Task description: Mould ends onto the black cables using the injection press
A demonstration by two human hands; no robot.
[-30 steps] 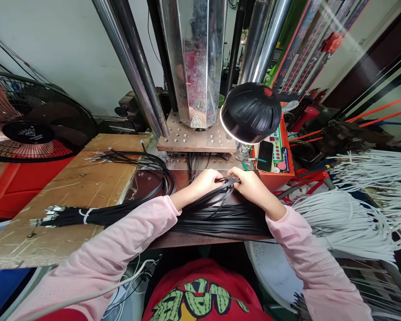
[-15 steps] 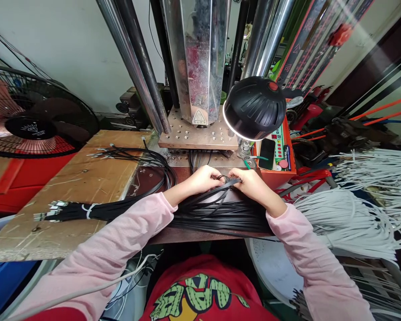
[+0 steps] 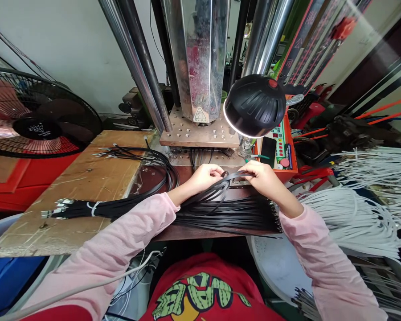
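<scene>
Black flat cables (image 3: 220, 185) stretch between my two hands in front of the press. My left hand (image 3: 209, 176) has its fingers closed around the cables' left part. At the right, my right hand (image 3: 259, 174) pinches the same cables between thumb and fingers. Below both hands, a bundle of black cables (image 3: 223, 217) lies across the dark tabletop. Its left end, bound with a white tie (image 3: 94, 208), rests on the wooden board. Another group of thin black cables (image 3: 143, 156) curves at the upper left.
The press's drilled metal plate (image 3: 200, 139) sits just beyond my hands. A black lamp (image 3: 255, 106) hangs at its right, near an orange control box (image 3: 289, 154). White cables (image 3: 354, 218) are heaped at the right. A fan (image 3: 36, 127) stands at the left.
My right hand has moved right and slightly up, away from my left hand, with the cables now stretched between them. The right end of the lower bundle shows more.
</scene>
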